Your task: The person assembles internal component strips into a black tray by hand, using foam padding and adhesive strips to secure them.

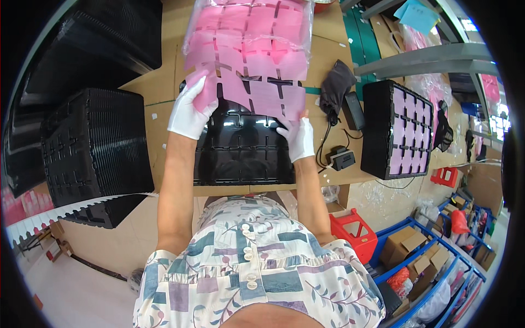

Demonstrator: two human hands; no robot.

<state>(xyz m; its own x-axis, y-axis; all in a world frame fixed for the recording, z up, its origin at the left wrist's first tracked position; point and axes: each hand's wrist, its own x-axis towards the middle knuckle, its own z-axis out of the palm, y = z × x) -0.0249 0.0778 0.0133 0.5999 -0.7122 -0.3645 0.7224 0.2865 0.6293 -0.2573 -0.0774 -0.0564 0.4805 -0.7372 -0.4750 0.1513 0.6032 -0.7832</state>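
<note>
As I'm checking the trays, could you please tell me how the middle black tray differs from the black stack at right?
The middle tray shows bare, glossy black in its near part, whereas the right stack has pale pink pieces across its face. The left hand holds pink sheeting over the middle tray, while no hand touches the right stack. Both are black and gridded.

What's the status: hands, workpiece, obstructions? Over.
Left white-gloved hand gripping thin pink slotted sheet. Right white-gloved hand at sheet's near right corner, grip unclear. Sheet partly over glossy black tray. Clear plastic bag beyond, not blocking hands.
</note>
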